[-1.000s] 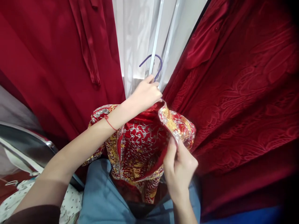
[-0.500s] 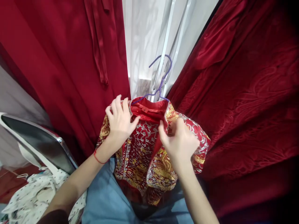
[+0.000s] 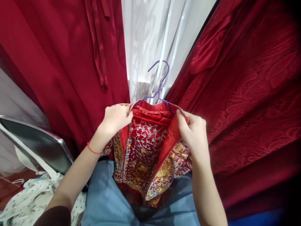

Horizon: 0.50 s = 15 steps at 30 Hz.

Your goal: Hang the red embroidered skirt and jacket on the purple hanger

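Note:
A red jacket (image 3: 141,157) with gold and silver embroidery hangs on a purple hanger (image 3: 161,84) in front of my lap. Its front is spread apart, so the red lining and a small size label (image 3: 144,112) at the neck show. My left hand (image 3: 116,118), with a red string around the wrist, is closed on the left collar edge. On the other side, my right hand (image 3: 192,125) pinches the right collar edge and pulls it outward. The hanger's arms run into the neck of the jacket, and their ends are hidden.
Dark red cloth hangs at the left (image 3: 58,62) and right (image 3: 254,110). Between them are white drapes and a pale metal pole (image 3: 164,34). A dark chair back (image 3: 35,141) stands at the left, with a white dotted cloth (image 3: 30,197) below it.
My left hand has gone from spread fingers to gripping the collar. My right hand has moved to the right, drawing its collar edge outward, so the neck opening is wider.

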Each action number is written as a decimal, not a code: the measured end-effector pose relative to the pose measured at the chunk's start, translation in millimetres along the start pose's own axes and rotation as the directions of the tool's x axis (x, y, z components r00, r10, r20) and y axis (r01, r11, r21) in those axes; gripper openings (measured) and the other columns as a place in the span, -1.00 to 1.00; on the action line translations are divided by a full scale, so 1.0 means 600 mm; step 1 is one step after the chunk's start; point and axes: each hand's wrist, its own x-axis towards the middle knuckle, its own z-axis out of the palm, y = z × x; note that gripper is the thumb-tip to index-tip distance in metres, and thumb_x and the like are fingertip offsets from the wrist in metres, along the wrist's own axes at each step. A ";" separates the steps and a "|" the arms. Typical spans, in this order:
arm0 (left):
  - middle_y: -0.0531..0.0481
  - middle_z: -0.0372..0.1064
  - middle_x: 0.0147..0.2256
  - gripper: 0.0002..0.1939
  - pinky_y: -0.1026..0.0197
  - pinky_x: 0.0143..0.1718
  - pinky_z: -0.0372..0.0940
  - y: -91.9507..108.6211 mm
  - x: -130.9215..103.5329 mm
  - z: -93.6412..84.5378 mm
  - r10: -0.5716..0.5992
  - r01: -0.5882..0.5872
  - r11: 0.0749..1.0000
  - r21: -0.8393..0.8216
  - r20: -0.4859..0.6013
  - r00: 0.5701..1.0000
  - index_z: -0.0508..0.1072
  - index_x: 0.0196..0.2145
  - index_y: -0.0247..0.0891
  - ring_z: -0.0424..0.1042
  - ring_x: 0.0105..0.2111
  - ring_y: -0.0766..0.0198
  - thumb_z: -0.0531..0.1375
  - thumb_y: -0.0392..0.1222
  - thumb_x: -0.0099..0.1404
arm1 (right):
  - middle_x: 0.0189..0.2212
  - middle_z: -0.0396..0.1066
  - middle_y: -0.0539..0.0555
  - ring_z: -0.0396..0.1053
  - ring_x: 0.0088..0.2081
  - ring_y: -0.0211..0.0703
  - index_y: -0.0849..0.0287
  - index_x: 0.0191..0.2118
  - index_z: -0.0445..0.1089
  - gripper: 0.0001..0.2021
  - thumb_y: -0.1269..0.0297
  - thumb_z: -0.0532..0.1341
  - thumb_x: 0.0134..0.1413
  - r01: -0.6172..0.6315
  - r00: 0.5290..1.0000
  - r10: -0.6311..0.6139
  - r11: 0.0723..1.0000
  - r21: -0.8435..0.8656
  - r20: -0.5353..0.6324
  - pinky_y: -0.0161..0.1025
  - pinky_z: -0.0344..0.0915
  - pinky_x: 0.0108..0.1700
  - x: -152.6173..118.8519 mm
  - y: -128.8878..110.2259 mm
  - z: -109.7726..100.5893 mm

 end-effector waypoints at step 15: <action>0.09 0.19 -0.60 -0.61 0.26 -0.44 0.08 0.050 0.020 -0.003 -0.133 0.276 0.608 -0.744 0.248 0.960 0.28 -0.58 -0.23 0.18 -0.53 0.31 0.04 0.01 0.32 | -0.74 0.07 -0.05 -0.03 -0.65 -0.32 0.18 -0.62 0.31 -0.56 0.17 0.06 0.29 0.009 0.989 -0.043 0.973 -0.230 -0.139 -0.26 -0.14 -0.48 -0.055 -0.021 0.012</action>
